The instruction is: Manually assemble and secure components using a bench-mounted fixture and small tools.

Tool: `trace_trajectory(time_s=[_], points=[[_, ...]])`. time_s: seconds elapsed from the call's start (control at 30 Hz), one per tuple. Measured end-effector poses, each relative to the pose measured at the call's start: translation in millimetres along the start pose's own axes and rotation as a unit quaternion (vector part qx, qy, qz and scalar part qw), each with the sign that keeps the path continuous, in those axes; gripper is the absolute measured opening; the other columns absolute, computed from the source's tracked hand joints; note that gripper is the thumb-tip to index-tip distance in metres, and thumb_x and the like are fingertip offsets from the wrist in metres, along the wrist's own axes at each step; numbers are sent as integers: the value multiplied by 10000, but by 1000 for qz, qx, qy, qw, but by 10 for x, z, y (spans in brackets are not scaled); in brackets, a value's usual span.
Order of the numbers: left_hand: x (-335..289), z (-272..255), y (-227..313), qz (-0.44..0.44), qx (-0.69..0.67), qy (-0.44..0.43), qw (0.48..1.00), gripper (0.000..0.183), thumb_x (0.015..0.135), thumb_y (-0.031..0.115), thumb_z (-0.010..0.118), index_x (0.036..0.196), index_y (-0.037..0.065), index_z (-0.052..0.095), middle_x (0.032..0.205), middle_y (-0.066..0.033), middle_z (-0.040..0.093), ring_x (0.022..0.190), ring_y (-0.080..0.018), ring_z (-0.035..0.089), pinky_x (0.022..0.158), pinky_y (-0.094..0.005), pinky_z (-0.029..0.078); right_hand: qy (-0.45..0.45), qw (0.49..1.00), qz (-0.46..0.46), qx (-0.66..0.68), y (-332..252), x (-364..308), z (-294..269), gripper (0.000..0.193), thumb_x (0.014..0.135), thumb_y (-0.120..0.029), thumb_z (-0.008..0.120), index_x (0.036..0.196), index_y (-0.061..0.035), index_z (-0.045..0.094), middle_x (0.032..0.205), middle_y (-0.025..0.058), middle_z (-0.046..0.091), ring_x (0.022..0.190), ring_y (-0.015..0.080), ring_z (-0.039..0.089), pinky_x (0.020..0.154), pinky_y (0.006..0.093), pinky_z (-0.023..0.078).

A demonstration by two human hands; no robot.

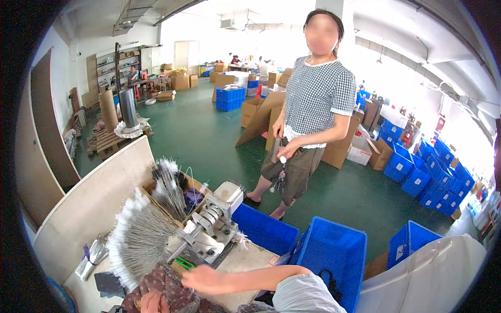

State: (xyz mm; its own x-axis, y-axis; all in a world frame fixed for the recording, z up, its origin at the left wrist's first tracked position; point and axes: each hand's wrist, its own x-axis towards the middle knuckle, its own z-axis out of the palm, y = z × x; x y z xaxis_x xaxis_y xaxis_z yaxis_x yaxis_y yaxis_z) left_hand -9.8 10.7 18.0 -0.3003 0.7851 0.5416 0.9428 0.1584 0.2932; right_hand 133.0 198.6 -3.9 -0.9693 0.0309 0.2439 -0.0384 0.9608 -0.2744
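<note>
My right hand (202, 280) reaches in from the right, fingers curled, just below a small green tool (184, 262) at the front of a metal bench machine (209, 224) with a shaft. Whether it touches the tool or holds something is hidden. Lower left, my left hand (153, 302) lies against brown dotted cloth (162, 281), fingers bent; what they hold, if anything, does not show. Left of the machine, a large fan of thin wire-stemmed brushes (143, 240) with white tips spreads over the bench. Another bunch of brushes (169, 190) stands in a cardboard box behind it.
A pale board (94, 193) borders the bench at left, near a small tied bundle (92, 256). Blue crates (334, 250) stand right of the bench. Across it, a person (318, 99) in a checked top holds a small object. Cartons (261, 120) and more crates line the green floor.
</note>
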Motion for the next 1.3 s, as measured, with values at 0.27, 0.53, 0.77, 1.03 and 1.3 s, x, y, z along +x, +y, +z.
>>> trace_trajectory(time_s=[0.27, 0.53, 0.77, 1.03, 1.3], points=[[96, -72, 496, 42, -232, 18, 972, 128, 826, 88, 620, 912, -4, 640, 799, -140, 629, 704, -266, 599, 665, -338, 484, 205, 962, 122, 135, 347, 85, -741, 143, 836, -154, 519, 962, -99, 556, 880, 84, 574, 833, 291, 581, 660, 387, 467], [455, 131, 594, -378, -701, 5, 605, 430, 875, 216, 584, 1229, -3, 479, 735, -14, 555, 619, -92, 472, 579, -216, 393, 176, 965, 7, 196, 153, 305, -405, 133, 822, -129, 546, 946, -82, 551, 851, 99, 562, 786, 317, 571, 645, 392, 461], [433, 237, 462, -315, -510, 59, 798, 231, 898, 218, 541, 894, -1, 616, 705, 5, 530, 611, -69, 429, 545, -228, 348, 167, 968, -28, 186, 146, 413, -317, 135, 748, -52, 534, 868, -28, 590, 828, 105, 562, 789, 306, 577, 641, 380, 471], [704, 509, 76, -286, -463, 83, 835, 238, 891, 150, 528, 995, -42, 624, 641, -12, 510, 587, -81, 450, 535, -227, 359, 187, 976, -9, 112, 345, 835, -193, 140, 728, -31, 510, 836, -21, 598, 811, 119, 565, 810, 298, 579, 668, 387, 480], [733, 791, 5, -292, -499, 81, 812, 266, 899, 211, 548, 953, -32, 641, 562, -10, 519, 503, -61, 444, 477, -210, 356, 10, 981, 135, 136, 477, 881, -344, 121, 719, -171, 601, 709, -57, 640, 692, 150, 621, 715, 341, 613, 622, 431, 479]])
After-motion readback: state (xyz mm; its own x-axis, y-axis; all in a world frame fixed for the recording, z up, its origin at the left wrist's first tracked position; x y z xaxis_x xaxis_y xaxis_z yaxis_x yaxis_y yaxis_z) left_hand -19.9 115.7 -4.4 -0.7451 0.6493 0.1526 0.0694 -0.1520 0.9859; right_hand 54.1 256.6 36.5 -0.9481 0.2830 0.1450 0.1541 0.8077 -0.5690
